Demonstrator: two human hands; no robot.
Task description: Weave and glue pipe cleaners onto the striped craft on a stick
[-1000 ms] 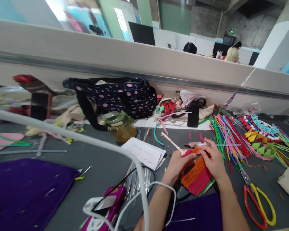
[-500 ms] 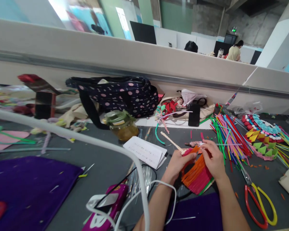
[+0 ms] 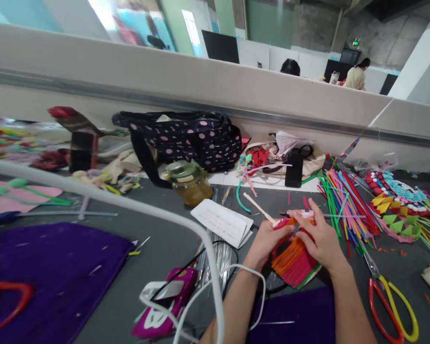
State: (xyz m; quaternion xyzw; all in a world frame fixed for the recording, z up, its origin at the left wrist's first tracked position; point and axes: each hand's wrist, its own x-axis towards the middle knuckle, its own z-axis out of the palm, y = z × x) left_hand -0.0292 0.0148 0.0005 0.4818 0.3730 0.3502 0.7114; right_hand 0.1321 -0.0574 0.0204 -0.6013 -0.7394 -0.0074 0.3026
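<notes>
In the head view my left hand [image 3: 267,241] is closed on the upper left edge of a small woven piece [image 3: 296,267], with orange strands above and magenta below. A green and cream edge runs along its lower right side. From its top left corner sticks out a cream braided cord [image 3: 260,209]. My right hand [image 3: 320,239] lies over the piece's upper right, fingers apart, the index raised and the thumb by the orange strands. Fingertip contact there is hard to make out. Just behind the hands lies a pen-like pink tool [image 3: 294,213].
Scissors with red and yellow handles [image 3: 387,296] lie right of my right arm, below a bundle of coloured pipe cleaners [image 3: 354,205]. Left are folded paper [image 3: 220,223], a glass jar [image 3: 189,184], a purple device [image 3: 174,306] and a looping white tube [image 3: 186,224]. Purple cloth [image 3: 297,315] lies below.
My right hand's fingers have spread from a pinch at the orange strands, and the index has lifted. My left hand keeps its hold. The whole view has shifted slightly.
</notes>
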